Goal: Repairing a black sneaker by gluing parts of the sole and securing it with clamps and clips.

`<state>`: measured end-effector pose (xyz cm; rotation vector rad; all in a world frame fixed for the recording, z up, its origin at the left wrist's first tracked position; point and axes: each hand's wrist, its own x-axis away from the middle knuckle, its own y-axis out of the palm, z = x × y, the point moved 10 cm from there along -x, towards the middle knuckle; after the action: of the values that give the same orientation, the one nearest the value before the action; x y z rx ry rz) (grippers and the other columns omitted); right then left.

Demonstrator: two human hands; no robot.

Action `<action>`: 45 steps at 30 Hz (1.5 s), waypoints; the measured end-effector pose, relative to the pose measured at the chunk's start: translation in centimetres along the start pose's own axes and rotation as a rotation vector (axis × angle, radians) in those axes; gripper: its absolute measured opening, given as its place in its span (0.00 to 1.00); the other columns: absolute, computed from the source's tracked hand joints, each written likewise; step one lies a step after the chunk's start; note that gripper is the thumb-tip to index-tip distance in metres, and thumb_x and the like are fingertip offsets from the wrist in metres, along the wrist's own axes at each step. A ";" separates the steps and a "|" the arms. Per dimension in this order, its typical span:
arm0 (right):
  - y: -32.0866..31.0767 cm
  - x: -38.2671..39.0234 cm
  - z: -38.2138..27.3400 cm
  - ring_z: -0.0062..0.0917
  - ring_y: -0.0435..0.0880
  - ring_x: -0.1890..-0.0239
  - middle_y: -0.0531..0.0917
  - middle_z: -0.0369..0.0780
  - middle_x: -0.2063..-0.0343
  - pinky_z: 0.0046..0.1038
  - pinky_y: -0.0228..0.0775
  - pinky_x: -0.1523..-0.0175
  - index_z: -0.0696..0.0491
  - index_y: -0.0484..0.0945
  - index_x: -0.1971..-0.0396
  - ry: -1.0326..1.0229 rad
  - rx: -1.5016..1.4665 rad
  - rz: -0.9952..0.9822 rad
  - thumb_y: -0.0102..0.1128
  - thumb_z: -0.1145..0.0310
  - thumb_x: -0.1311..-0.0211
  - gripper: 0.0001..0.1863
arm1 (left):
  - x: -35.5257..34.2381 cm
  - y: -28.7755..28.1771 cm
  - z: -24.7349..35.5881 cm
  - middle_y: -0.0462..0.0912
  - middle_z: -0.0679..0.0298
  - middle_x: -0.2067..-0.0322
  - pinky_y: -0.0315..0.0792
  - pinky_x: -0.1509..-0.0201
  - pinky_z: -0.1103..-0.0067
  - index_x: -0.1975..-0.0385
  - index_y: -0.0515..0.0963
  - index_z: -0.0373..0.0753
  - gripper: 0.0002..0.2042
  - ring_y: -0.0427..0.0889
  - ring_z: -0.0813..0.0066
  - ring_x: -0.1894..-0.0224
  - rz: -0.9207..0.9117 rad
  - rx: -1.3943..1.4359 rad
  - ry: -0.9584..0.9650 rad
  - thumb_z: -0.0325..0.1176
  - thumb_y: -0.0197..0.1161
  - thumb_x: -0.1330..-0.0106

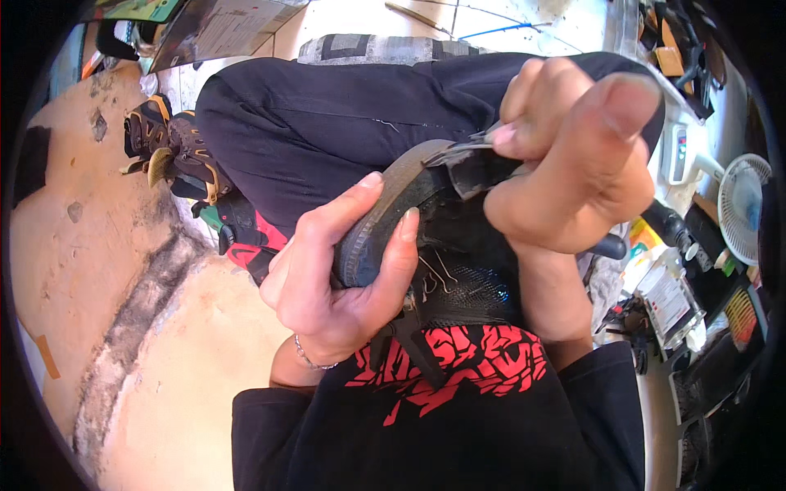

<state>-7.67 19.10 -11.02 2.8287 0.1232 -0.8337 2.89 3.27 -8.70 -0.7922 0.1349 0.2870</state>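
A dark shoe (385, 217) with a worn grey-brown sole edge lies tilted over my lap. Wrapped around its rounded end, my left hand (332, 262) has its thumb and fingers on either side of the sole. My right hand (565, 155) is closed at the shoe's far right side, its thumb sticking up. By its fingertips is a thin grey, partly shiny piece (468, 150) touching the sole edge; its kind cannot be told. A black flap (479, 173) stands just below. Pale loose threads (440, 272) hang over the mesh upper (467, 299). My right hand hides part of the shoe.
Brown and yellow shoes (176, 147) and a red-black shoe (254, 241) rest left of my legs, beside a stained wall (106, 204). On the right are a small white fan (743, 204), a dark bottle (675, 229) and assorted clutter. Tiled floor (491, 18) shows ahead.
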 end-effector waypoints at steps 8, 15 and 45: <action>2.6 -0.5 -0.7 0.19 0.60 0.86 0.64 0.36 0.89 0.24 0.55 0.79 0.56 0.69 0.79 -0.009 0.171 -0.025 0.41 0.57 0.17 0.27 | -0.8 -0.1 0.8 0.86 0.52 0.73 0.79 0.71 0.78 0.61 0.82 0.25 0.15 0.85 0.66 0.77 0.023 0.042 0.098 0.19 0.74 0.49; 3.6 -1.9 0.7 0.19 0.58 0.90 0.62 0.37 0.92 0.24 0.51 0.82 0.52 0.58 0.91 0.159 0.216 -0.029 0.38 0.50 0.17 0.36 | -1.2 0.4 1.9 0.87 0.50 0.69 0.80 0.69 0.77 0.58 0.81 0.27 0.18 0.87 0.64 0.74 -0.133 0.043 0.178 0.18 0.74 0.51; 4.3 -0.6 2.5 0.24 0.56 0.90 0.62 0.38 0.92 0.26 0.53 0.84 0.50 0.57 0.90 0.312 0.095 0.000 0.28 0.38 0.20 0.39 | -1.0 0.3 0.7 0.87 0.56 0.71 0.80 0.68 0.79 0.61 0.82 0.30 0.16 0.87 0.66 0.74 -0.092 0.070 0.053 0.21 0.76 0.51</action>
<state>-8.95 14.38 -12.09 3.0282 0.1300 -0.4010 1.90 3.74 -8.23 -0.7348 0.1576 0.1735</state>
